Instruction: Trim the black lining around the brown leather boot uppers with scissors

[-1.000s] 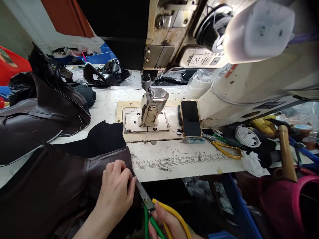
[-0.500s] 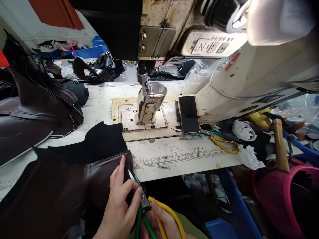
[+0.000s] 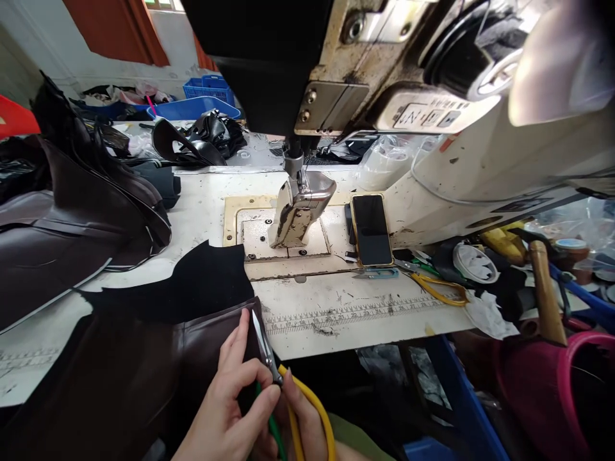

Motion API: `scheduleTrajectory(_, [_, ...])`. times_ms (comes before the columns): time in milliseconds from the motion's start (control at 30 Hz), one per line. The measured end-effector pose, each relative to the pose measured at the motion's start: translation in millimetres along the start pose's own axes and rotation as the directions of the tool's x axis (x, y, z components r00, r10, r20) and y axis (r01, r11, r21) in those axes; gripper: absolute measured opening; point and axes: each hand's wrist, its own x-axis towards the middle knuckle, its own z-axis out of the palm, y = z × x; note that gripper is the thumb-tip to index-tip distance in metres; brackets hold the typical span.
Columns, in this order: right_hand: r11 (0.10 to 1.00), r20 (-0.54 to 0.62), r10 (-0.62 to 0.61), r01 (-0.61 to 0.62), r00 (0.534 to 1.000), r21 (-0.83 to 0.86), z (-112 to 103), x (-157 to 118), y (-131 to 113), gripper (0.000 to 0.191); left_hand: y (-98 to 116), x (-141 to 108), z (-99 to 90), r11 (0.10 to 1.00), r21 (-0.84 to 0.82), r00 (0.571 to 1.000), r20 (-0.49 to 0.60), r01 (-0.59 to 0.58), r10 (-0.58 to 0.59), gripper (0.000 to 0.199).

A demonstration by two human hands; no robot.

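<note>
The right hand (image 3: 307,419) grips the scissors (image 3: 263,342); the left hand (image 3: 233,397) (fingers partly spread) touches brown leather (image 3: 129,365).

I am in a sewing workshop, one that handles leather or something like it. An industrial sewing machine (image 3: 302,218) with a raised post rises from the worn white tabletop (image 3: 202,186), and a printed ruler scale (image 3: 336,317) runs along the near edge. Dark brown, leather-like pieces (image 3: 96,198) heap over the left side, and more (image 3: 129,358) hangs past the near edge before me. Toward the near right corner lie thread snips (image 3: 379,273), yellow-handled scissors (image 3: 439,288) and a wooden-handled tool (image 3: 548,294). Beyond the far edge, black scraps (image 3: 216,134) and a blue crate (image 3: 209,89) crowd the room.
</note>
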Motion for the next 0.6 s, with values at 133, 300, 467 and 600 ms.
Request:
scheduleTrajectory(133, [0.999,-0.031,0.038,-0.038,0.999,0.007,6.6,3.3,-16.3,0.082,-4.0,-1.6,-9.0,0.994,-0.103,0.998,0.066,0.019,-0.012,0.023])
scheduleTrajectory(300, [0.997,-0.018,0.068,-0.067,0.998,0.047,9.7,5.6,-24.3,0.081,-9.3,-1.2,-15.7,0.987,-0.157,0.991,0.131,0.045,-0.024,0.020])
scheduleTrajectory(467, [0.987,0.104,0.049,-0.064,0.993,0.148,20.5,3.9,-40.1,0.072,-11.1,0.1,-18.0,0.984,-0.179,0.992,0.120,-0.021,0.043,0.020])
scheduleTrajectory(600, [0.993,0.021,-0.091,0.089,0.996,0.081,31.2,-25.4,-77.4,0.064,-13.5,-3.3,-25.4,0.989,-0.125,0.981,0.165,-0.084,0.105,0.013])
